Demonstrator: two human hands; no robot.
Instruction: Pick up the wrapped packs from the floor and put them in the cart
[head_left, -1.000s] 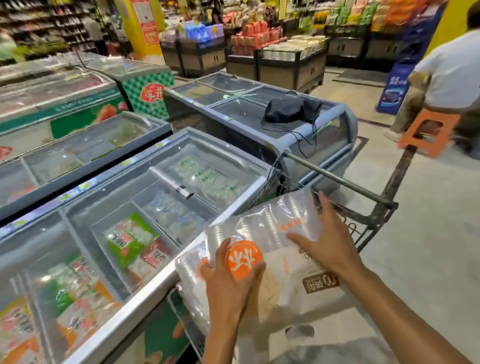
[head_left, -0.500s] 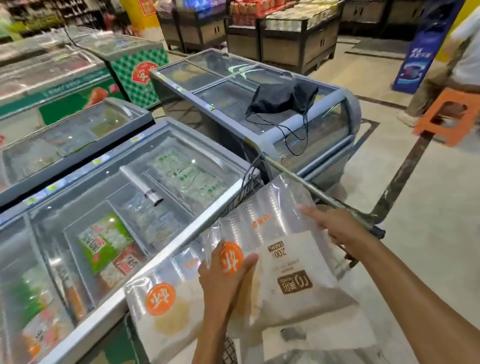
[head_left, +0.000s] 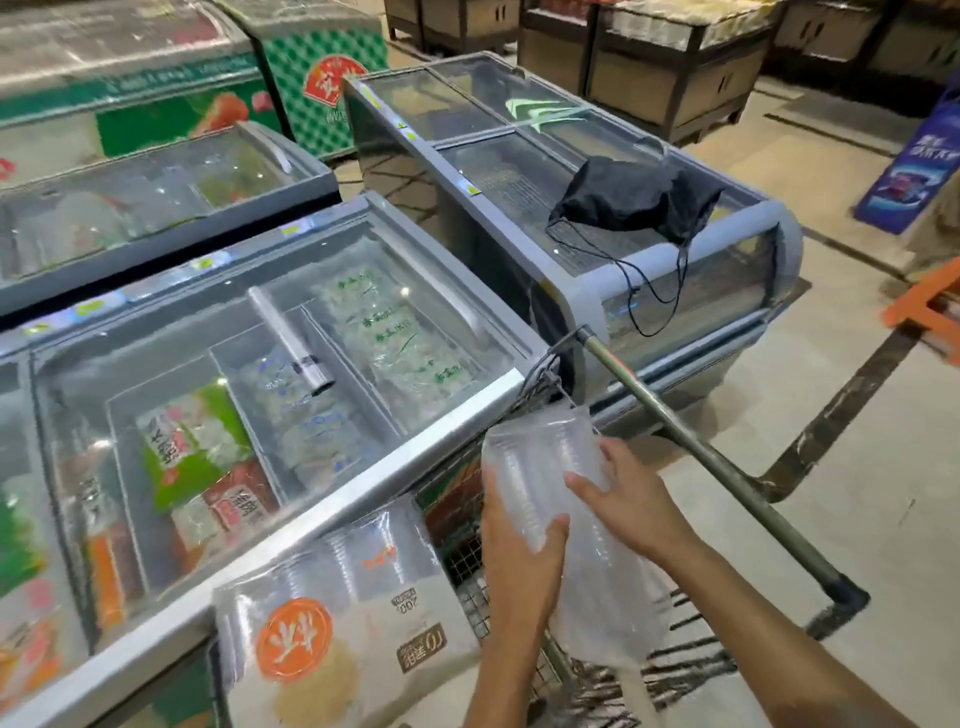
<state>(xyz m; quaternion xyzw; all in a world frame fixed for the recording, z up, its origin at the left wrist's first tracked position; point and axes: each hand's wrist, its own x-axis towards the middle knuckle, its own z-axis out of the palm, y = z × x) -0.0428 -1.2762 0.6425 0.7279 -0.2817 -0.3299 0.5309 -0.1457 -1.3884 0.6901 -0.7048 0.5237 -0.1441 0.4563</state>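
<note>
A clear wrapped pack (head_left: 540, 467) stands almost on edge over the wire cart (head_left: 470, 561). My left hand (head_left: 519, 551) grips its near side and my right hand (head_left: 634, 504) presses flat against its right face. A second wrapped pack (head_left: 343, 613) with an orange round label lies flat at the cart's left side, against the freezer rim. The cart's handle bar (head_left: 701, 447) runs diagonally to the right of my hands. The lower part of the held pack is blurred.
Glass-topped chest freezers (head_left: 249, 374) with frozen goods line the left, tight against the cart. Another freezer (head_left: 597, 208) ahead carries a black drawstring bag (head_left: 634, 200). An orange stool (head_left: 930, 306) and a blue sign (head_left: 914, 166) stand at the right on the tiled floor.
The pack I hold has turned from lying flat to standing on edge and moved right. The orange-labelled pack has come to rest flat at the cart's left side. The view tilted down.
</note>
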